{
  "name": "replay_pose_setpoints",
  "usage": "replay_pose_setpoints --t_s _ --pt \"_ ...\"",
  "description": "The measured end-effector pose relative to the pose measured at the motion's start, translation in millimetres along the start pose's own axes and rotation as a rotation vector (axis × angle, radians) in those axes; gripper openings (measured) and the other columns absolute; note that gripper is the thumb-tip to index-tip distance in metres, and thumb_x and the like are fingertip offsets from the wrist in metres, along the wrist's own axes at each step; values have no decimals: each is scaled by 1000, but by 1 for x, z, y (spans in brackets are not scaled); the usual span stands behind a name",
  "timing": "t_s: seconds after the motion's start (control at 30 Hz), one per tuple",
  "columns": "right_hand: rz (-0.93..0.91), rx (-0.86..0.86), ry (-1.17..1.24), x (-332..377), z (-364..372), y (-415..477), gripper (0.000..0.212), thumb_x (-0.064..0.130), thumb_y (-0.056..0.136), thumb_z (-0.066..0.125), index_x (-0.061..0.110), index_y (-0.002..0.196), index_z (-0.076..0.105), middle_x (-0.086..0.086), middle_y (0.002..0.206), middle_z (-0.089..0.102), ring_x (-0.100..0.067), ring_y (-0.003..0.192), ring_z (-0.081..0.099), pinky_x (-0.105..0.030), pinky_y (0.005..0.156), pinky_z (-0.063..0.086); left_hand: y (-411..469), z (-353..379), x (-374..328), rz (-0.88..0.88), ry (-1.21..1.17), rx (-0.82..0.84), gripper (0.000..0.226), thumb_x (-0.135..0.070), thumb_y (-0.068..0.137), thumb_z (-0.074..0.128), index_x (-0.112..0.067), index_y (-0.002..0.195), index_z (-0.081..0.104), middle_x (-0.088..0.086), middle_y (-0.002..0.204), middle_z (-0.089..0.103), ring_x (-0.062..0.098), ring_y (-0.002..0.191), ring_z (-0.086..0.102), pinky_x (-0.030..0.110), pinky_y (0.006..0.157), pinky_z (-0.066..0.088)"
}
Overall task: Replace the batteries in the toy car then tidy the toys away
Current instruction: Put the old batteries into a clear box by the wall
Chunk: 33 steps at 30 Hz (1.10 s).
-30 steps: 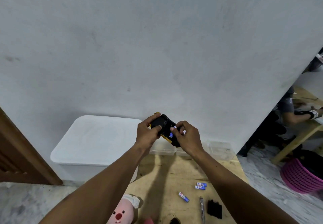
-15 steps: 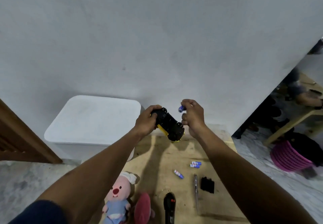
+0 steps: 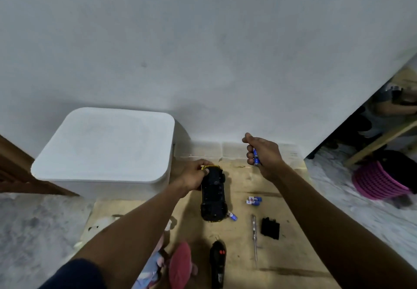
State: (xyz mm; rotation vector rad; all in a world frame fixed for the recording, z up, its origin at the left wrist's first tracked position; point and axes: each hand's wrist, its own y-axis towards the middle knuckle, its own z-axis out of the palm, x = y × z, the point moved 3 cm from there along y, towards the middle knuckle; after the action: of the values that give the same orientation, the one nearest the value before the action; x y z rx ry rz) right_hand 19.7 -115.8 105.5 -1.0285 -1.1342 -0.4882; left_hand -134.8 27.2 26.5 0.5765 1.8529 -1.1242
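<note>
The black and yellow toy car (image 3: pixel 213 195) is turned belly up, low over the wooden board (image 3: pixel 277 252), with my left hand (image 3: pixel 194 176) gripping its far end. To the right and apart from the car, my right hand (image 3: pixel 262 153) is raised and closed around blue batteries (image 3: pixel 256 157). Two more blue and white batteries (image 3: pixel 253 200) lie side by side on the board right of the car. Another battery (image 3: pixel 232 216) lies by the car's near corner. A black battery cover (image 3: pixel 270 228) and a thin screwdriver (image 3: pixel 254 237) rest nearby.
A white lidded storage bin (image 3: pixel 106 146) stands at the left against the wall. A black remote control (image 3: pixel 217 264) and a pink and blue plush toy (image 3: pixel 178 264) lie near me. Clear plastic boxes (image 3: pixel 228 151) sit along the wall. A pink basket (image 3: pixel 379 180) is at the right.
My right hand has pulled batteries out of the car and moved right, away from it. My left hand has lowered the car toward the board. My view tilted down.
</note>
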Motion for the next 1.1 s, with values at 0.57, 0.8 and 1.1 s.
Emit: replay_pose_setpoints --t_s 0.57,0.8,1.1 --pt "34 -59 -240 -43 -16 46 39 41 91 69 4 80 68 -4 58 47 -14 45 42 -23 43 35 44 12 56 -117 91 79 39 5 100 45 -11 130 65 8 125 64 19 109 59 19 78 51" --pt "-40 -43 -367 -37 -12 32 46 42 89 71 2 68 64 -8 53 49 -17 41 42 -21 38 35 29 4 22 12 305 -55 50 -2 92 57 -20 139 51 10 134 56 20 101 56 32 82 53" --pt "-57 -272 -424 -18 -50 4 54 42 85 76 5 53 53 -15 50 49 -19 36 41 -22 39 35 26 18 -52 261 473 -22 33 -20 88 64 -26 120 66 3 121 65 21 107 62 27 88 48"
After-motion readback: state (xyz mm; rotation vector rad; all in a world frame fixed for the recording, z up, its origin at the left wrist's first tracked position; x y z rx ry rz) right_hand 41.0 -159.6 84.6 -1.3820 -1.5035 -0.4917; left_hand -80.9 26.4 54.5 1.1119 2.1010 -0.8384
